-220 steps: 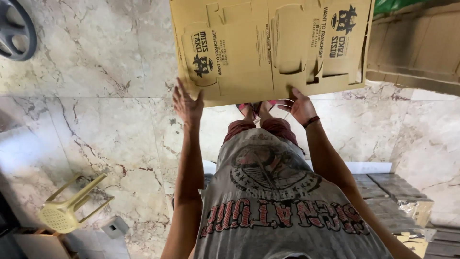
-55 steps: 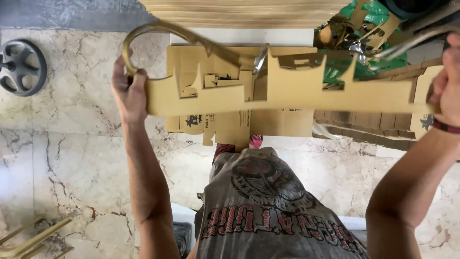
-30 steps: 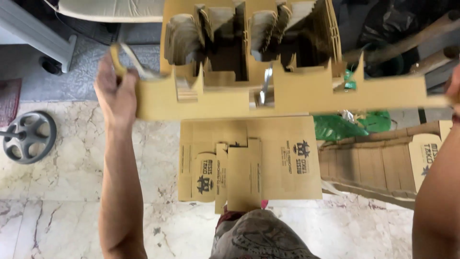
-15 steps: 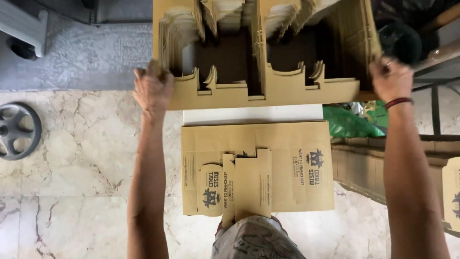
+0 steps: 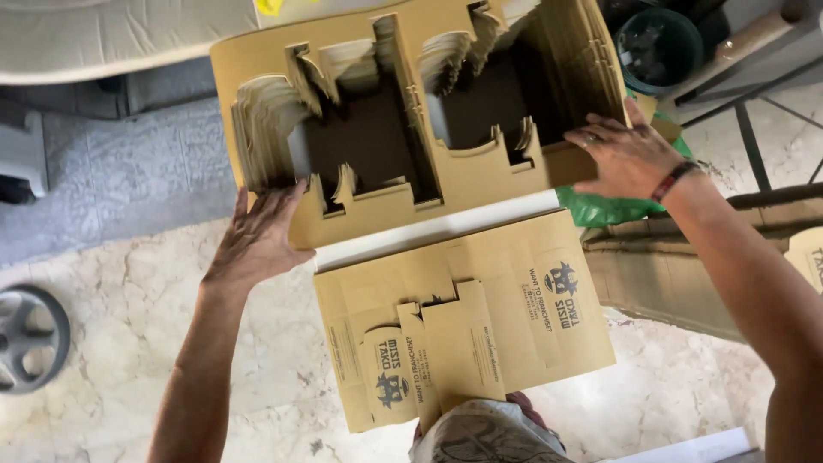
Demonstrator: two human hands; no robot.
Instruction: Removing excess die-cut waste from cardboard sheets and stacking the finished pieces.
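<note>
A tall stack of brown die-cut cardboard sheets stands ahead of me, with shaped cut-outs showing dark gaps between the layers. My left hand lies flat against the stack's near left corner, fingers spread. On the right edge of the same stack rests my right hand, palm down, with a dark band on the wrist. Below the stack lies a flat printed cardboard box blank on a second pile.
A grey wheel lies on the marble floor at the left. More brown cardboard is piled at the right, beside a green bag. A dark round bucket and metal frame legs stand at the upper right.
I carried a cardboard sheet up from over my lap and set it on the stack. My hands went from gripping its ends to lying flat on the stack's edges.
</note>
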